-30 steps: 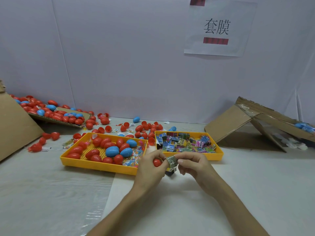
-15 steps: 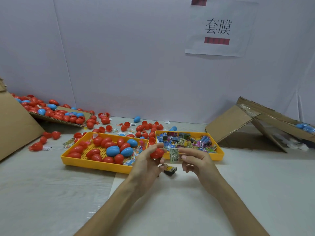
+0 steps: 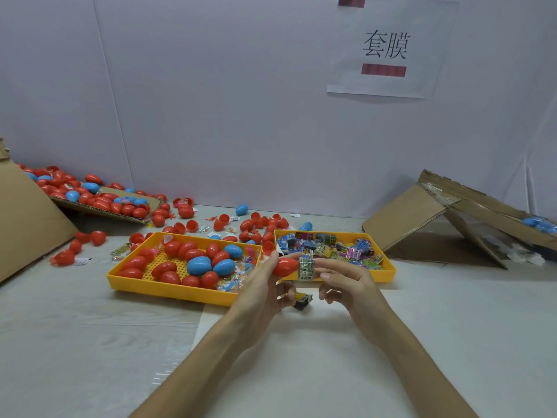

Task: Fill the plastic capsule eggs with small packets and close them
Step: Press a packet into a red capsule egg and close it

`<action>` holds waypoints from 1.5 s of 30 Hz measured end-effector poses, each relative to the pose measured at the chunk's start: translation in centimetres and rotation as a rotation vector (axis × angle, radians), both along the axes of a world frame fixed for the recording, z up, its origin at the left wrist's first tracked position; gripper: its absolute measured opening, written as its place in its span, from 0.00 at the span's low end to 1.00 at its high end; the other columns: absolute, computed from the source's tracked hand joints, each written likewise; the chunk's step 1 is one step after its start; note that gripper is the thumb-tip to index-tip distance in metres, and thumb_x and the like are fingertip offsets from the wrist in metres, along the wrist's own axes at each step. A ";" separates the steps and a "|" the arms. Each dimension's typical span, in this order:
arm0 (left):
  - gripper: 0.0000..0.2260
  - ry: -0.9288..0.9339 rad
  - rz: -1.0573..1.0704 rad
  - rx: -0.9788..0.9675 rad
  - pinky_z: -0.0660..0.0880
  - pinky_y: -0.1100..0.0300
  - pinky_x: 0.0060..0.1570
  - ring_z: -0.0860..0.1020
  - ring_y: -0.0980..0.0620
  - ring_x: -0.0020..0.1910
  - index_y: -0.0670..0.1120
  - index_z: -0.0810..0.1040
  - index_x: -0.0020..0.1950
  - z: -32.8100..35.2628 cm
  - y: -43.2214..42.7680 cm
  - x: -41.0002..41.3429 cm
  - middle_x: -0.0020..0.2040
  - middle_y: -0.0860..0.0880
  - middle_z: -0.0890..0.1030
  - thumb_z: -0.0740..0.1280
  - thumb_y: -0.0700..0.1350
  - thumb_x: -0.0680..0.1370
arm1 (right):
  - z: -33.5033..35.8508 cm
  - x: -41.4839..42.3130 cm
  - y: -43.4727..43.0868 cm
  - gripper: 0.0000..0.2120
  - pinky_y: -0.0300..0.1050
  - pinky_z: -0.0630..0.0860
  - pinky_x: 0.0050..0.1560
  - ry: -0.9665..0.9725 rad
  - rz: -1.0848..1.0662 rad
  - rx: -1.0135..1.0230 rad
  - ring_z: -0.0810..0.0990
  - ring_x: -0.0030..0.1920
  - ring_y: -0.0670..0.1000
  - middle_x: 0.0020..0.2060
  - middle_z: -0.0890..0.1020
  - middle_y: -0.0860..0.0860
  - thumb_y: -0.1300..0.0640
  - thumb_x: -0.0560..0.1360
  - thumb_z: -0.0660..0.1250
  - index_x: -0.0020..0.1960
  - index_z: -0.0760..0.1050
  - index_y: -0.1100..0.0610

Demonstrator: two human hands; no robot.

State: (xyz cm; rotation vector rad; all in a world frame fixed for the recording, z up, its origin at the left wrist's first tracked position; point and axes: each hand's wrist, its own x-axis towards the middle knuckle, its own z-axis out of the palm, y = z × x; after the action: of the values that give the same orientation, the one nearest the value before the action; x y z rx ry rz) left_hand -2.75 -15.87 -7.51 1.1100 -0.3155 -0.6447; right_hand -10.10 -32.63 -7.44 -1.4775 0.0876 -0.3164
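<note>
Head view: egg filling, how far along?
Done: closed eggs lie in the left yellow tray, contents unseen. In hand: left hand grips a red egg, right hand pinches a packet at its end. Left: many open halves behind the trays, and the packet tray well stocked.

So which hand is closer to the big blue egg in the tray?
Left. The left hand is just to the right of the big blue egg, holding a red egg. The right hand is farther right, pinching a packet.
</note>
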 end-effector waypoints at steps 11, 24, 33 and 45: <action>0.29 -0.053 -0.016 0.010 0.77 0.59 0.37 0.76 0.53 0.32 0.43 0.75 0.67 -0.2 -0.1 -0.3 0.45 0.45 0.84 0.67 0.60 0.73 | -0.2 0.0 0.0 0.14 0.43 0.75 0.37 0.006 0.035 -0.040 0.81 0.36 0.55 0.47 0.86 0.57 0.58 0.69 0.70 0.53 0.85 0.55; 0.13 -0.127 -0.151 -0.059 0.78 0.60 0.47 0.78 0.54 0.41 0.45 0.85 0.60 -0.3 0.6 -0.6 0.49 0.44 0.80 0.69 0.47 0.78 | -0.1 -0.1 0.6 0.14 0.41 0.77 0.37 -0.175 -0.134 -0.278 0.83 0.36 0.52 0.43 0.86 0.52 0.67 0.72 0.75 0.47 0.85 0.48; 0.13 -0.124 -0.105 -0.063 0.79 0.59 0.48 0.78 0.51 0.44 0.45 0.85 0.58 -0.6 0.5 -0.3 0.52 0.41 0.80 0.73 0.47 0.75 | 0.2 -0.3 1.1 0.08 0.36 0.75 0.35 -0.220 -0.125 -0.309 0.81 0.33 0.50 0.39 0.85 0.51 0.68 0.72 0.75 0.44 0.85 0.56; 0.12 -0.128 -0.056 -0.061 0.80 0.59 0.44 0.80 0.52 0.39 0.44 0.85 0.59 -0.4 0.4 -0.2 0.46 0.45 0.84 0.66 0.36 0.80 | -0.4 0.1 0.9 0.10 0.43 0.76 0.38 -0.242 -0.185 -0.460 0.78 0.35 0.48 0.41 0.83 0.48 0.65 0.71 0.77 0.42 0.85 0.50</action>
State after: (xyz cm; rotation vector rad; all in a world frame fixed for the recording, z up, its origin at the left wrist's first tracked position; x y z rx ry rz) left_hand -2.91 -15.43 -7.94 1.0891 -0.4753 -0.6106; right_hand -10.04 -31.68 -7.79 -1.8767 -0.0474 -0.6985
